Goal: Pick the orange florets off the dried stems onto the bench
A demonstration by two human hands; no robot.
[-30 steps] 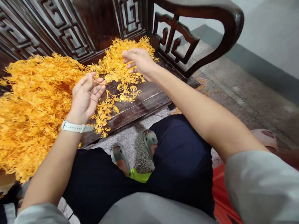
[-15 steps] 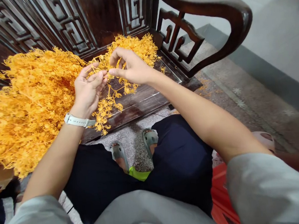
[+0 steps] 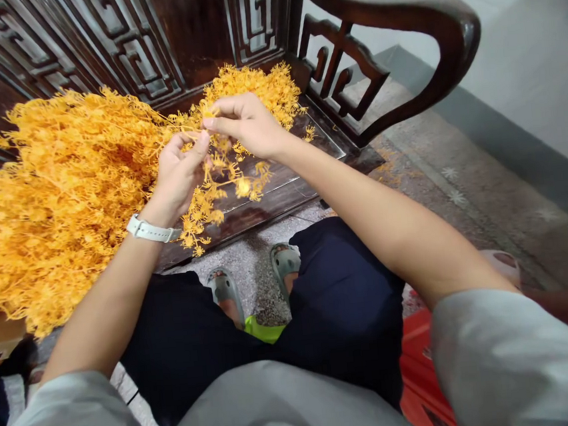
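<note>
Between my hands is a yellow-orange plastic flower sprig [image 3: 244,187], with branching stems and spiky little heads that dangle below my fingers. My left hand [image 3: 178,173], with a pale watch band on its wrist, is closed on the sprig's stem between thumb and fingers. Just right of it and slightly higher, my right hand [image 3: 251,126] pinches a small yellow piece at the sprig, thumb against forefinger. To the left spreads a large heap of the same yellow sprigs [image 3: 66,200]. A smaller pile [image 3: 272,90] lies behind my right hand.
The piles rest on a dark wooden bench [image 3: 263,208] with a carved back and a curved armrest [image 3: 457,29] on the right. Yellow scraps [image 3: 390,169] lie on the floor beyond it. A red plastic object [image 3: 420,374] stands by my right leg.
My left hand has moved a little right and down, while my right hand has closed from loosely curled fingers into a pinch. The dangling sprig has swung lower and to the right.
</note>
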